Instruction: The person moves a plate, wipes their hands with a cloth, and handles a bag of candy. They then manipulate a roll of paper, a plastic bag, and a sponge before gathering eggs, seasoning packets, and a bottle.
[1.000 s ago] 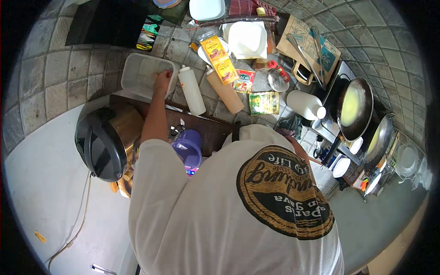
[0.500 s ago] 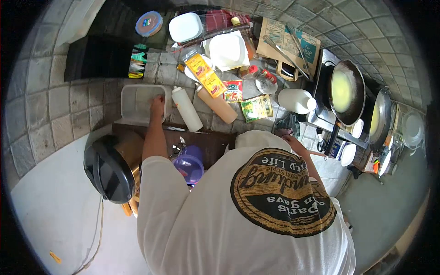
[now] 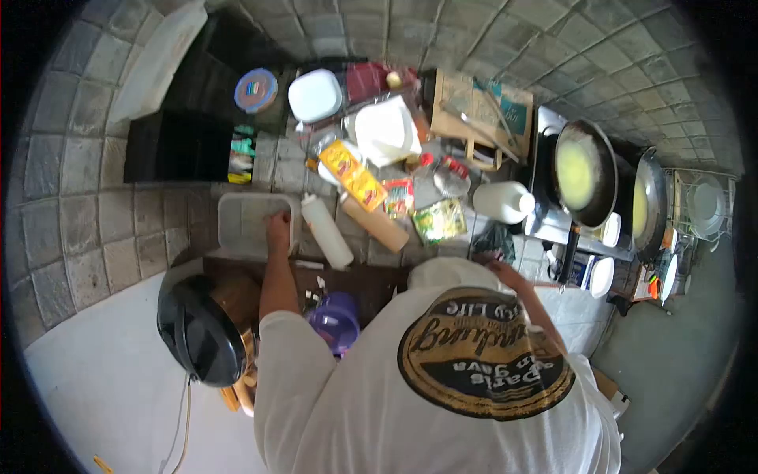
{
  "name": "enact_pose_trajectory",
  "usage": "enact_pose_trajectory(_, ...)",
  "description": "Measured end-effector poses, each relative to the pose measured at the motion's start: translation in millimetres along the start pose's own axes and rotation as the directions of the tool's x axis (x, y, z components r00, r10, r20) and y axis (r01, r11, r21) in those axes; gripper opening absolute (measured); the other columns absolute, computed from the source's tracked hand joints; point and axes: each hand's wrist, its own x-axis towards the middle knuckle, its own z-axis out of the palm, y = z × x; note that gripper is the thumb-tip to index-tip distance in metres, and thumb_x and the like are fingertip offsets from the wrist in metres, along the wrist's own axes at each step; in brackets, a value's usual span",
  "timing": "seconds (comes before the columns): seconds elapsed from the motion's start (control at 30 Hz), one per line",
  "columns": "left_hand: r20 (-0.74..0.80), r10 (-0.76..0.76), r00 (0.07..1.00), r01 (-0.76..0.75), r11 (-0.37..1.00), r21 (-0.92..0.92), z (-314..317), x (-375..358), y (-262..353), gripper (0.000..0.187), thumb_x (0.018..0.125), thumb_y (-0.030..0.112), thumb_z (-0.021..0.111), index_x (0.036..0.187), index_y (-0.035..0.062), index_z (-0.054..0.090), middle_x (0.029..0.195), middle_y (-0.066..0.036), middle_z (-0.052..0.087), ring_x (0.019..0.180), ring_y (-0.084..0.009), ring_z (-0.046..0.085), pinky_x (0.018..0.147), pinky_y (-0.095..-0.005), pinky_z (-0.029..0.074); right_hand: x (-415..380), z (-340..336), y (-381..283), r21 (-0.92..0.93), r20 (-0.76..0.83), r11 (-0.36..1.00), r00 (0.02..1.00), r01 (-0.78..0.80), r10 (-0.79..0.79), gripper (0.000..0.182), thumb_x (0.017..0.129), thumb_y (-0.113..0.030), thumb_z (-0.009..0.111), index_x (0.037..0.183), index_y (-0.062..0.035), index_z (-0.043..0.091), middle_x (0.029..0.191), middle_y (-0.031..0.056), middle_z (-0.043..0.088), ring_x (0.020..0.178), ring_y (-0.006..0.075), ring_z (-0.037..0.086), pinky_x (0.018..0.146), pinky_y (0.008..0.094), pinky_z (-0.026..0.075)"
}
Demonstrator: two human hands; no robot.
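Observation:
My left hand (image 3: 278,224) reaches into a clear rectangular plastic container (image 3: 226,224) at the left of the counter. Its fingers look curled together over the container's inside; what they hold, if anything, is too small to make out. Close to its right lies a white squeeze bottle (image 3: 328,233), and past that a squeeze bottle of tan sauce (image 3: 376,223). On the right side my right hand (image 3: 505,273) is by a dark plastic bag (image 3: 496,239), touching or nearly touching it. The fingers of this hand are mostly hidden, partly by my body.
Yellow packets (image 3: 351,175), a green sachet (image 3: 439,221) and a white jug (image 3: 502,202) lie mid-counter. A frying pan (image 3: 606,150) with pale yellow contents and a second pan (image 3: 651,182) sit on the stove. Below left are a black-lidded pot (image 3: 201,332) and a purple tub (image 3: 335,320).
The head view has tilted up, so everything appears lower in the picture. My left hand stays inside the container and my right hand stays beside the dark bag.

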Motion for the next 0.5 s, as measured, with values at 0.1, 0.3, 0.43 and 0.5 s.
enact_pose_trajectory(0.1,-0.094,0.112,0.989,-0.079,0.951,0.298,-6.8,-12.8,17.2,0.032,0.078,0.030,0.053,0.092,0.0024,0.060,0.095,-0.020,0.056,0.091,-0.0345,0.051,0.082,-0.0411,0.039,-2.5,-1.9,-3.9,0.038,0.033,0.999,0.999,-0.010,0.009,0.030,0.084,-0.029,0.049,0.101,-0.0048,0.057,0.095,0.0125,0.060,0.090,0.0215,0.055,0.081,0.0327,0.041)
enact_pose_trajectory(0.3,-0.029,-0.047,0.998,0.050,0.994,0.098,-43.2,-47.8,80.0,0.048,0.076,0.044,0.052,0.090,-0.0006,0.060,0.092,-0.021,0.058,0.088,-0.0348,0.054,0.078,-0.0421,0.040,-16.3,-9.0,-27.6,0.029,-0.034,0.993,0.993,0.114,-0.113,0.036,0.083,-0.037,0.047,0.091,-0.0046,0.059,0.082,0.0138,0.061,0.077,0.0256,0.057,0.069,0.0346,0.044)
enact_pose_trajectory(0.43,-0.041,0.065,0.997,-0.059,0.992,0.115,-40.6,-20.8,45.3,0.038,0.076,0.032,0.054,0.099,0.0021,0.057,0.082,-0.020,0.058,0.080,-0.0306,0.057,0.065,-0.0391,0.046,-6.8,-7.3,-17.0,0.020,0.033,0.999,0.999,0.037,-0.037,0.037,0.083,-0.038,0.046,0.094,-0.0054,0.060,0.083,0.0134,0.061,0.079,0.0253,0.057,0.070,0.0344,0.044)
enact_pose_trajectory(0.5,0.109,-0.052,0.993,0.060,0.996,-0.069,-69.8,-61.0,95.5,0.048,0.078,0.048,0.049,0.080,0.0006,0.057,0.069,-0.011,0.053,0.064,-0.0203,0.052,0.058,-0.0338,0.043,-3.6,-0.5,-4.1,0.065,0.047,0.994,0.995,0.087,-0.090,0.038,0.084,-0.038,0.045,0.097,-0.0051,0.058,0.086,0.0140,0.060,0.080,0.0241,0.056,0.073,0.0341,0.044)
